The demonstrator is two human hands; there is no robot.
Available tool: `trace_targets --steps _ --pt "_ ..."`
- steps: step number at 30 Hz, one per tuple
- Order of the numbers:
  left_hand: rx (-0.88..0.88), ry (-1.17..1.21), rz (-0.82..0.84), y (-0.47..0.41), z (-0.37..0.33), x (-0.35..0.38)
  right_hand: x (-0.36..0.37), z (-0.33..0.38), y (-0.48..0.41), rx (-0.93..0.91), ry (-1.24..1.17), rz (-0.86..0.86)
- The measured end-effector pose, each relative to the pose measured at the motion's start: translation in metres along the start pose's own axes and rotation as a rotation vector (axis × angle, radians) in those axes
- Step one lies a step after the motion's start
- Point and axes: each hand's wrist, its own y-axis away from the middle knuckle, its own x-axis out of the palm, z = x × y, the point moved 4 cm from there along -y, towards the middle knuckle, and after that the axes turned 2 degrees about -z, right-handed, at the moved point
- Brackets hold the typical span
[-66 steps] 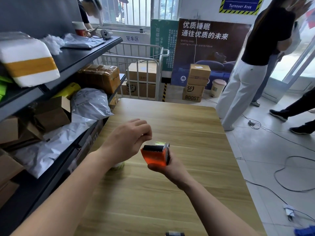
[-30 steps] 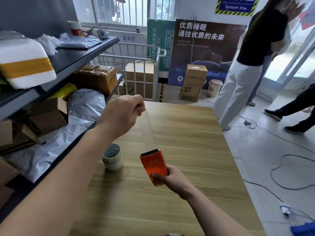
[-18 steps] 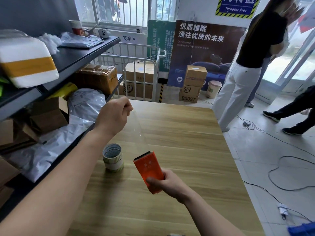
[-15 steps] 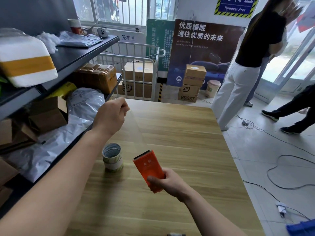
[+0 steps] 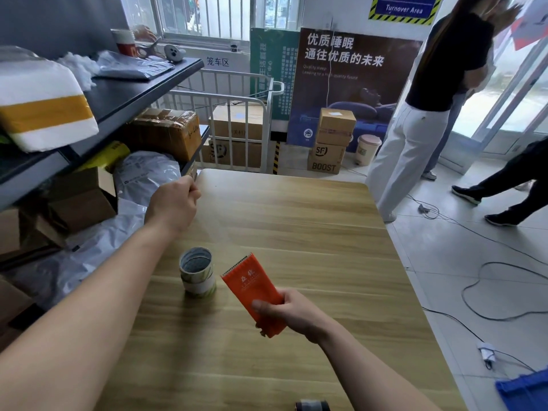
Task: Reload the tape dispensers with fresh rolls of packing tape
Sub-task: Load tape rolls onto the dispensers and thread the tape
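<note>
The right hand grips the lower end of the orange tape dispenser, thumb across its face, holding it over the near middle of the table. The left hand is clenched, pinching what I take to be the free end of the clear tape. That film is barely visible, only a faint sheen running from the dispenser's toothed edge.

A couple of seconds ago the two hands were together at the dispenser. Since then the left has drawn away to the far left, stretching a long strip. I judge this means the fresh roll is seated and feeding freely, so this dispenser looks reloaded (cutting the strip would remain).

The dispenser is smooth, flat-faced plastic with a serrated far edge. Just left of it stand stacked tape cores, hollow cylinders with a grey inside. The tabletop is pale wood-grain laminate. A dark shelf at left holds crinkled plastic bags and cardboard boxes.
</note>
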Motion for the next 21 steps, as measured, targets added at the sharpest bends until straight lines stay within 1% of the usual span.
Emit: trace_targets --steps 4,7,10,13,17,19,21 --pt "-0.063 -0.017 0.038 0.007 0.013 0.009 0.005 -0.008 0.000 0.022 -0.006 0.020" --pt "-0.107 0.006 0.073 0.013 0.020 0.012 0.008 -0.013 0.000 0.023 -0.014 0.001" --pt "-0.056 0.020 0.068 0.015 0.011 0.009 0.006 -0.016 -0.001 0.025 -0.040 -0.071" --pt "0.012 0.041 0.012 0.012 -0.007 -0.001 0.003 -0.015 -0.005 -0.002 -0.068 -0.147" --pt "0.116 0.092 -0.047 0.013 -0.024 -0.014 0.000 -0.014 -0.010 -0.033 -0.078 -0.195" --pt "0.124 0.139 -0.058 0.015 -0.030 -0.017 -0.003 -0.015 -0.011 -0.055 -0.061 -0.245" --pt "0.100 0.215 -0.028 0.015 -0.034 -0.018 -0.004 -0.015 -0.012 -0.075 -0.024 -0.251"
